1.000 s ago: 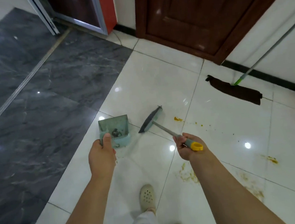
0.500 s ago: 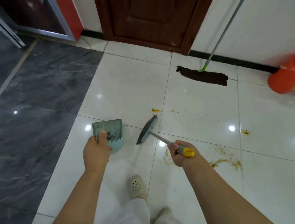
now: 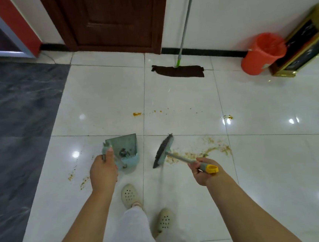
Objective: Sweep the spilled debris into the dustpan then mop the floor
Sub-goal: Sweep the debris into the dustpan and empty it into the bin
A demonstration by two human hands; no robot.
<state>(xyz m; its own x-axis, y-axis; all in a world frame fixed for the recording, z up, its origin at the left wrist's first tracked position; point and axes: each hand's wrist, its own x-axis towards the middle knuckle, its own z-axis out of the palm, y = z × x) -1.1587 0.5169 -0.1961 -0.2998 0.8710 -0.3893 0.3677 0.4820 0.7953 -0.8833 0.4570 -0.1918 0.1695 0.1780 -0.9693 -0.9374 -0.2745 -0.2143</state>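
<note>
Debris [image 3: 202,152], a yellowish smear, lies on the white floor [image 3: 274,168] just beyond the right hand [image 3: 201,172], with smaller crumbs [image 3: 78,176] beside the left hand [image 3: 103,172] and specks further ahead. The left hand grips the dustpan [image 3: 125,150], already holding dark bits, while the right hand's fingers curl round the brush [image 3: 163,151] handle. Sticky residue would likely smear under the bristles rather than roll in, and tilting the dustpan could spill its load before the mop [image 3: 178,72] by the wall is used.

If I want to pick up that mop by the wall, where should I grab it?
Grab the mop by its long grey pole, probably from the front, since it leans back against the white wall. Curl your fingers round it; the dark flat head lies on the floor.
</note>
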